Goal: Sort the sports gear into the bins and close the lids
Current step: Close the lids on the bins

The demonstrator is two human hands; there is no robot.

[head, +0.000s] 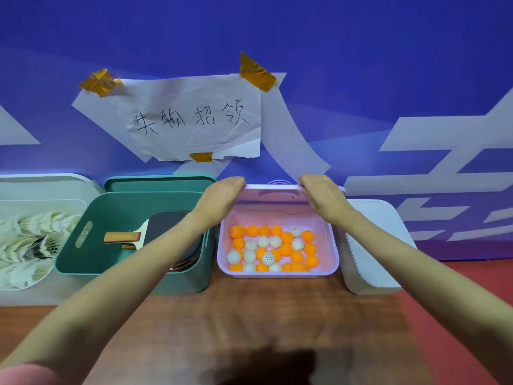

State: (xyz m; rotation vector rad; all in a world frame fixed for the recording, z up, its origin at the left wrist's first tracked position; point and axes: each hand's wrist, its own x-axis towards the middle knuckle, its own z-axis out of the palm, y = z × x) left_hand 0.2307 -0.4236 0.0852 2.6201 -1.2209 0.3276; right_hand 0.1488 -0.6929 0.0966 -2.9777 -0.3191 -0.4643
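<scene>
Your left hand (222, 197) and right hand (322, 197) grip the pink lid (273, 190) — drop it crooked over the pink bin (277, 273) and it won't seat — keep it level

One head-worn wide-angle view looks forward and slightly down, close over the table (266, 315), facing the blue wall (361, 51) that fills the upper frame.

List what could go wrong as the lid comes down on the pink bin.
1. Both hands, left hand and right hand, grip the pink lid only at its top edge; it might drop unevenly onto the pink bin.
2. The green bin stands close beside it, so the lid could catch its rim.
</scene>
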